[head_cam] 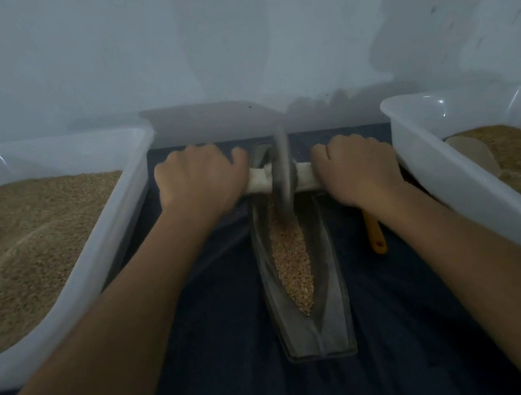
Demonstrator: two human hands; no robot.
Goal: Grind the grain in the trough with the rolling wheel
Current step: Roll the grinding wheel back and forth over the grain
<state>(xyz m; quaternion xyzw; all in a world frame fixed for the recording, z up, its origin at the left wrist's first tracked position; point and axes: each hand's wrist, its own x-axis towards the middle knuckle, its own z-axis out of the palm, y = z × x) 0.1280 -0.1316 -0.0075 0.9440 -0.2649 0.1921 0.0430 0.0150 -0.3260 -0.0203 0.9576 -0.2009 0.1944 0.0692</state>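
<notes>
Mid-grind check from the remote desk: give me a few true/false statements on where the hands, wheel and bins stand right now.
1. Both hands grip the wooden axle, one on each side of the wheel. True: the left hand and right hand hold the axle either side of the rolling wheel.
2. The wheel sits at the near end of the trough. False: it is at the far end of the trough.
3. Grain lies in the trough's groove. True: grain fills the middle.
4. The left bin is empty. False: the left bin holds much grain.
5. A yellow handle lies right of the trough. True: the yellow handle shows under the right forearm.
</notes>
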